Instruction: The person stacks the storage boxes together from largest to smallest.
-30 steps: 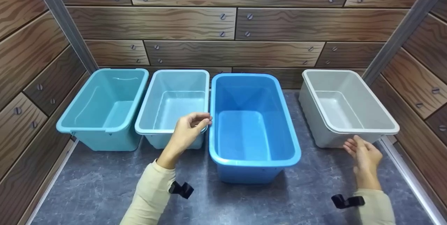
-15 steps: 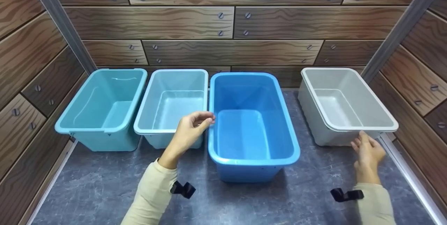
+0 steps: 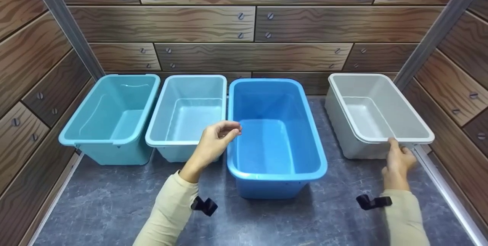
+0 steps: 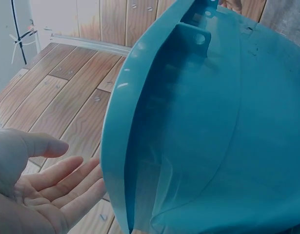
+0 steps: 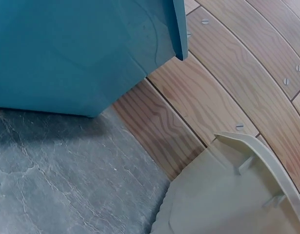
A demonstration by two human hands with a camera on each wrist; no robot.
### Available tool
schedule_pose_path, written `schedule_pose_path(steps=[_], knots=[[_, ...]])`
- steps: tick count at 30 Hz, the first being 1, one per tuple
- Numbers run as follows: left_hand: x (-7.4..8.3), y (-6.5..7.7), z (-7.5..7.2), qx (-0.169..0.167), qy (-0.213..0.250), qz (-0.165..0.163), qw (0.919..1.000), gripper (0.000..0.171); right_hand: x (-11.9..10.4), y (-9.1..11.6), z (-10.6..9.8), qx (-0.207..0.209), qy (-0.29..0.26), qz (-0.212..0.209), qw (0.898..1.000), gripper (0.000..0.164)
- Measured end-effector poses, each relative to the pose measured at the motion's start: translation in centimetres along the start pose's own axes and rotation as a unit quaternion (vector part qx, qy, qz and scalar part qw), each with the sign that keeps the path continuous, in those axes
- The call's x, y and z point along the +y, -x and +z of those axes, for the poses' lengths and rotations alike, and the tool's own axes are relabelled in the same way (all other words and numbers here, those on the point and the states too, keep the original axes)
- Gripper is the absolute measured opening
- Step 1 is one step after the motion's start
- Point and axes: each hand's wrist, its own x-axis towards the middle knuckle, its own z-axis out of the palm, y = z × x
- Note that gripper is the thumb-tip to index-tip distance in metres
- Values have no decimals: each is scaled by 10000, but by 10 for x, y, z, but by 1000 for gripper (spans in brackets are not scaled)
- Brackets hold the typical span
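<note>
I see the left hand (image 3: 214, 142), fingers loose, at the left rim of the blue bin (image 3: 276, 177); the right hand (image 3: 398, 162) grips the front rim of the grey bin (image 3: 349, 145). That bin stands apart, at far right.

Grey table (image 3: 114, 204) has teal bin (image 3: 110, 124) at far-left corner, pale-blue bin (image 3: 190, 114) and bright-blue bin (image 3: 270, 143) along far edge, grey bin (image 3: 371, 112) at far-right corner.

On floor (image 3: 289, 225): far-left tub (image 3: 110, 120), second tub (image 3: 190, 112), third tub (image 3: 272, 139) abreast; far-right tub (image 3: 375, 118) apart, right hand (image 3: 398, 159) at its front. Left hand (image 3: 214, 139) by third tub, contact unclear. Wall (image 3: 228, 23) behind all.
</note>
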Motion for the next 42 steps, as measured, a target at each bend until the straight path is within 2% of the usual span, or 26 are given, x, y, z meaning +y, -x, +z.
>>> schedule_pose_path(steps=[8,14,19,25,42], knots=[[1,-1,5,-262,-69,117,9996,26,2,-1,7,-25,-331,160,9993,75],[4,0,9,-459,-133,15,9989,25,2,0,9,20,-525,172,9985,74],[6,1,12,-629,-101,-14,9980,25,0,2,11,-6,-481,214,9986,74],[7,1,15,-785,-103,51,9968,26,1,4,14,29,-433,59,9990,68],[6,-1,21,-826,-28,95,9965,27,7,14,16,44,-77,-152,9998,64]])
